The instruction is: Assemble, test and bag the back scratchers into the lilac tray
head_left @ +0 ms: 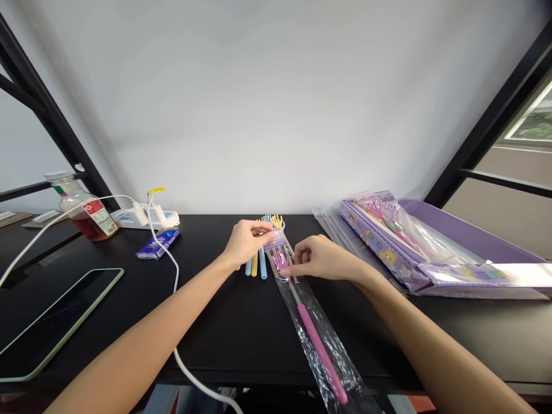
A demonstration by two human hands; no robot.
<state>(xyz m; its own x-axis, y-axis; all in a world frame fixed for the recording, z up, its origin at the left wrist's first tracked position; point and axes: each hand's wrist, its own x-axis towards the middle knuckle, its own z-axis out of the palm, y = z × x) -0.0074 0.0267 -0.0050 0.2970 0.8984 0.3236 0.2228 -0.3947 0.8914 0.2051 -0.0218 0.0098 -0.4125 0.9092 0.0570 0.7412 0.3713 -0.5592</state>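
Note:
A pink back scratcher lies slanted across the black desk inside a clear plastic bag with a printed purple top. My left hand pinches the top end of that bag between thumb and fingers. My right hand has its fingers curled, with the thumb and a fingertip at the scratcher's claw head through the plastic. Beyond and left of the bag lie several unwrapped back scratchers with blue and yellow handles; my left hand partly hides them.
On the right, an open purple box holds bagged pink scratchers, with empty-looking clear bags beside it. To the left are a phone, a blue packet, a power strip, a bottle and a white cable.

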